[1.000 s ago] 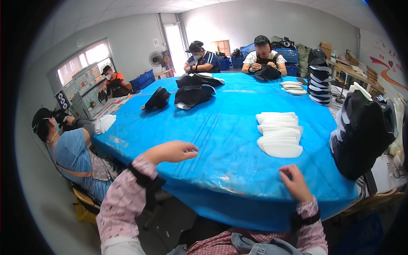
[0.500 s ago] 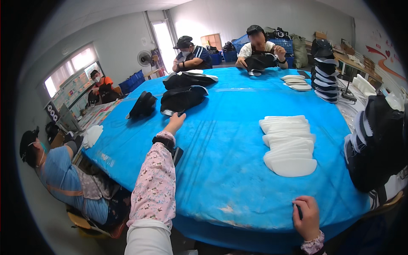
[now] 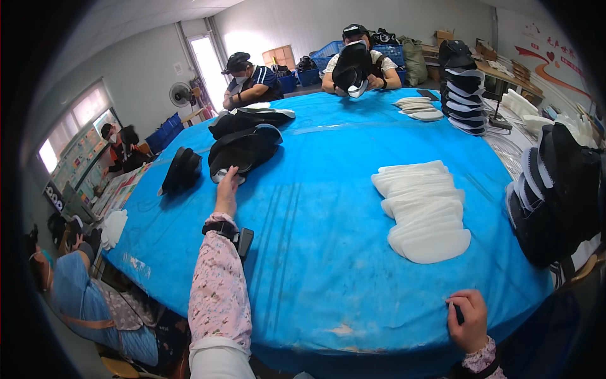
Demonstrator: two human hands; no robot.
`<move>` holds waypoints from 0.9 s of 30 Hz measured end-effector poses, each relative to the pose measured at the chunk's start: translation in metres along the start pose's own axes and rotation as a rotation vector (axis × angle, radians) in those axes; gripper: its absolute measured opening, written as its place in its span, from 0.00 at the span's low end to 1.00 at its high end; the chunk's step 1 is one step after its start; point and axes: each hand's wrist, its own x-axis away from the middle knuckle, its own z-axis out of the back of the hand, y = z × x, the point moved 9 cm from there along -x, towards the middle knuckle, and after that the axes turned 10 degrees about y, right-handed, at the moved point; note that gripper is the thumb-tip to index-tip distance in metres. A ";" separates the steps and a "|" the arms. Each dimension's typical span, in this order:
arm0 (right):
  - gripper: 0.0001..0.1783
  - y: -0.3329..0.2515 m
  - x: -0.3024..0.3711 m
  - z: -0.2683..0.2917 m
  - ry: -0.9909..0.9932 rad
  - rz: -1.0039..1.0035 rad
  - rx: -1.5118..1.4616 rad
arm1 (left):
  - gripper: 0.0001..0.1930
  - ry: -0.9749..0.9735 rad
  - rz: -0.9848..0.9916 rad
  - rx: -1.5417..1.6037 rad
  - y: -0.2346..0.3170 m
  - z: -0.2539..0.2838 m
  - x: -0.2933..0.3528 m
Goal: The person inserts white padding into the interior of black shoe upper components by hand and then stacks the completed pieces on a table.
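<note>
My left hand (image 3: 227, 184) reaches far over the table, its fingers closed on the near, white-edged end of a black cap (image 3: 243, 151). That cap lies among other black caps; another black cap bundle (image 3: 181, 170) rests to its left, apart from my hand. Close to the table's front edge, my right hand (image 3: 469, 321) is curled around a small dark object (image 3: 457, 312), mostly hidden by the fingers. Ahead of it lies an overlapping row of white curved brim inserts (image 3: 423, 211).
A blue sheet (image 3: 315, 252) covers the table. Black caps (image 3: 555, 189) are stacked at the right edge, with another tall stack (image 3: 466, 88) farther back. Across the table a person (image 3: 360, 63) holds up a black cap; others sit at the far left and left.
The view has swung slightly to the right. My left hand has closed on the cap's near end. Across the table, the co-worker has raised a black cap. My right hand keeps its curled pose.
</note>
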 end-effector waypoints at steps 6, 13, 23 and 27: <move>0.05 0.003 0.001 0.002 0.021 0.016 -0.012 | 0.17 -0.289 -0.026 0.250 0.032 -0.068 0.148; 0.04 0.000 0.001 0.005 0.063 0.081 -0.023 | 0.26 -0.665 -0.834 -0.440 0.127 -0.089 0.379; 0.03 -0.001 0.003 0.008 0.136 0.114 -0.015 | 0.47 -0.120 -0.417 -0.431 0.038 -0.031 0.304; 0.03 0.003 0.006 0.009 0.153 0.119 -0.015 | 0.43 -0.213 -0.428 -0.334 0.058 -0.063 0.289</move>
